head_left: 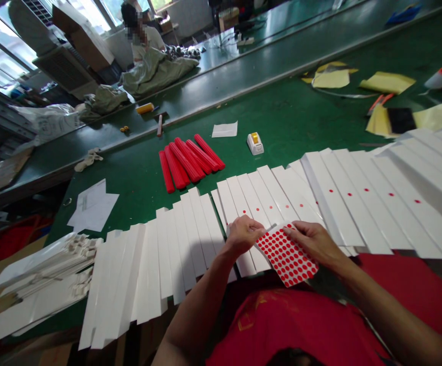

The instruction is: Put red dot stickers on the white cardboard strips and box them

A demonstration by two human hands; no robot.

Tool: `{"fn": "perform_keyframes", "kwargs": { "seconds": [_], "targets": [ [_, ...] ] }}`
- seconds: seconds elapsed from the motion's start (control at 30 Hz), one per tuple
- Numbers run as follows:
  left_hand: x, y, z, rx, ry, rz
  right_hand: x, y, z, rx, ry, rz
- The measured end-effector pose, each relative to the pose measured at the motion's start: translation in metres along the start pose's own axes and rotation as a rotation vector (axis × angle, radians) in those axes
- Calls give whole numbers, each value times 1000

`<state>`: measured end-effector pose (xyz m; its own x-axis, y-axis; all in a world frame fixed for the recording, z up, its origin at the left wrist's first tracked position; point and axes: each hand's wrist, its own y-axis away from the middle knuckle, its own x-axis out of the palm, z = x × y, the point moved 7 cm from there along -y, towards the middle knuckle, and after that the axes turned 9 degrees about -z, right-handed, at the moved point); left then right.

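Note:
A sheet of red dot stickers (286,255) lies tilted across the near edge of a fanned row of overlapping white paper strips (190,244). My right hand (314,243) pinches the sheet's upper right side. My left hand (246,235) rests over the strips, its fingertips reaching the sheet's upper left corner, though its grip is hard to make out. Strips to the right (366,203) carry single red dots, and those under my left hand show some too. Strips at the left show no dots. A bundle of red bars (190,160) lies beyond the row on the green workbench (289,112).
A stack of white folded pieces (45,269) sits at the bench's left end. A small switch box (255,143) and loose papers (93,206) lie nearby. Yellow backing sheets (331,79) lie far right. Beyond, a co-worker (145,43) sits behind a green sack (156,71).

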<state>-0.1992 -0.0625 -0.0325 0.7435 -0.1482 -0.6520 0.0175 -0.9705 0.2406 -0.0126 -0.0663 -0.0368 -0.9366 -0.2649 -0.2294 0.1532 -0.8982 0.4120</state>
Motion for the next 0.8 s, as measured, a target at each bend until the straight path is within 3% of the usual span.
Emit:
{"fn": "perform_keyframes", "kwargs": {
  "seconds": [0.3, 0.53, 0.63, 0.8],
  "targets": [
    [7, 0, 7, -24, 114, 2, 6, -2, -3, 20, -12, 7],
    [-49, -17, 35, -186, -251, -380, 8, -2, -1, -7, -4, -5],
    [-56, -23, 46, -216, -317, -394, 10, -1, 1, -3, -5, 2],
    [-50, -24, 54, -234, -361, -344, 11, 1, -2, 24, -1, 14]
  ]
}}
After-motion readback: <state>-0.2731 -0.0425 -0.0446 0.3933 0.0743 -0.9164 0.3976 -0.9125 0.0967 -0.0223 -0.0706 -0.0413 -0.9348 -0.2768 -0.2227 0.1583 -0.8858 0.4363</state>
